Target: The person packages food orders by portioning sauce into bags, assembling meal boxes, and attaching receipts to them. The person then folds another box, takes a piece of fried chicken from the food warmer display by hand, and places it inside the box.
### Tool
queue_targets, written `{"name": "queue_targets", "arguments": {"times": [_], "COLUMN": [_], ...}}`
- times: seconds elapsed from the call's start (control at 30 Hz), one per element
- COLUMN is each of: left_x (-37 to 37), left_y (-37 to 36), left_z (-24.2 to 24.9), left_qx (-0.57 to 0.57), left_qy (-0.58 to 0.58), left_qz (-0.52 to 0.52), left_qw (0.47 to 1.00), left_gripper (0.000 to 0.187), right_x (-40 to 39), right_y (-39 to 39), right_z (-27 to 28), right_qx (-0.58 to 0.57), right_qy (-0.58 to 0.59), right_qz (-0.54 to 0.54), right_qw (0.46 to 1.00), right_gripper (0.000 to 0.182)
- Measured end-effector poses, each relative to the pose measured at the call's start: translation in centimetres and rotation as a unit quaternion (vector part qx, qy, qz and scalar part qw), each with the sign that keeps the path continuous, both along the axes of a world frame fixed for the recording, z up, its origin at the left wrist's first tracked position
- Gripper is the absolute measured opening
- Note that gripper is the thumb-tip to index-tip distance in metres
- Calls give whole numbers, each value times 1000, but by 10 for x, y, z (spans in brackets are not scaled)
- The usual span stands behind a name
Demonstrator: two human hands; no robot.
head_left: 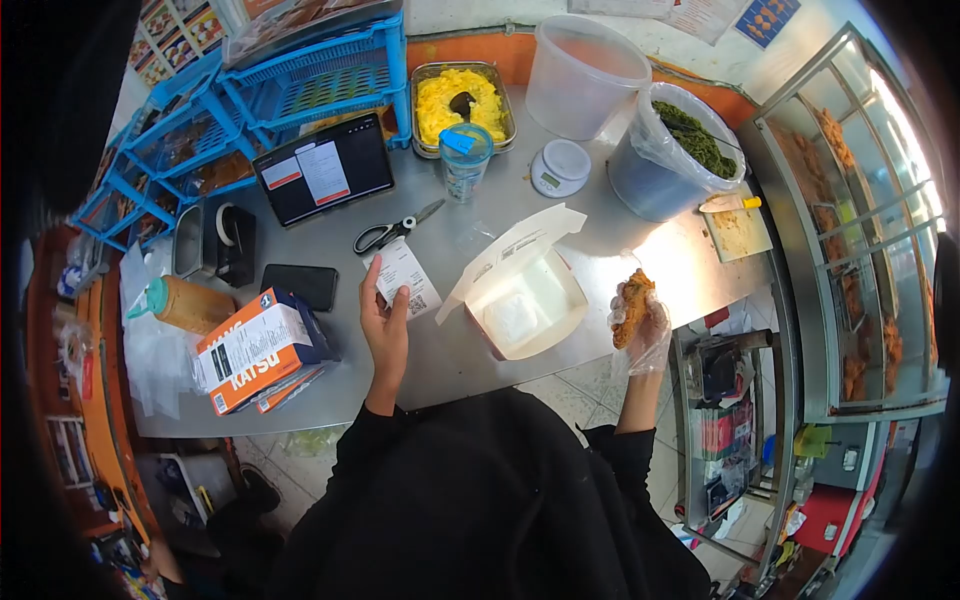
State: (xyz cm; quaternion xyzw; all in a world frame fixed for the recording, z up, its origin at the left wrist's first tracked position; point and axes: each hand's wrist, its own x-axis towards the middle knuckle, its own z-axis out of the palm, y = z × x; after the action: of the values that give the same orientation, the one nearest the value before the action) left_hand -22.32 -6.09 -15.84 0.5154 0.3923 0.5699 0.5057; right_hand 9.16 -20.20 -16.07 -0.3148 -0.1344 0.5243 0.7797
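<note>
A printed paper receipt [412, 280] is pinched between the thumb and fingers of my left hand [386, 325], over the steel table. My right hand [652, 325], in a clear plastic glove, grips a piece of breaded fried chicken [632, 308] near the table's front edge. Between my hands stands an open white food box [540, 305], its lid flap raised toward the back left. Something pale lies on the box floor; I cannot make out what. Scissors [385, 235] with black handles lie just behind the receipt.
A tablet [325, 170], phone [300, 287] and orange-blue box [255, 352] occupy the left. Behind are a yellow food tray [418, 145], plastic cup [465, 175], scale [560, 168] and bucket of greens [640, 180]. At right, a knife [730, 204] rests on a cutting board [742, 240] beside a glass cabinet [845, 220].
</note>
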Motion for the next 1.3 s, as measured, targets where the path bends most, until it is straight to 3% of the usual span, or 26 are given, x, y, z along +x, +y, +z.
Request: {"name": "queue_targets", "arguments": {"times": [0.23,0.43,0.53,0.6,0.77,0.87,1.07,1.1,1.2,1.3], "left_x": [3,9,13,15,43,76,216,246,317,379], "left_y": [5,7,0,-7,-49,-78,-126,-135,-144,-154], "left_z": [6,18,20,19,34,44,42,46,38,37], "left_qx": [31,49,57,80,140,161,81,74,65,62], "left_qy": [-18,-30,-40,-42,9,-5,-42,-40,-59,-59], "left_qz": [-24,-56,-57,-48,-14,-32,-108,-123,-194,-247], "left_qw": [999,997,996,995,990,986,990,989,977,965], "left_gripper": [46,46,47,47,50,50,50,50,49,48], "right_x": [-16,-46,-54,-45,5,51,183,202,259,340], "right_y": [-18,-33,-41,-54,-84,-99,-154,-157,-162,-146], "right_z": [-5,-3,9,10,-19,-36,-79,-76,-50,-79], "right_qx": [-6,-74,-77,-146,-211,-188,-164,-171,-206,-57], "right_qy": [-15,-96,-17,-50,-14,61,121,89,101,132], "right_qz": [-61,-179,-224,-227,-249,-273,-278,-340,-306,-232], "right_qw": [998,976,972,962,945,942,939,921,924,962], "right_gripper": [35,43,48,51,39,34,31,32,32,30]}}
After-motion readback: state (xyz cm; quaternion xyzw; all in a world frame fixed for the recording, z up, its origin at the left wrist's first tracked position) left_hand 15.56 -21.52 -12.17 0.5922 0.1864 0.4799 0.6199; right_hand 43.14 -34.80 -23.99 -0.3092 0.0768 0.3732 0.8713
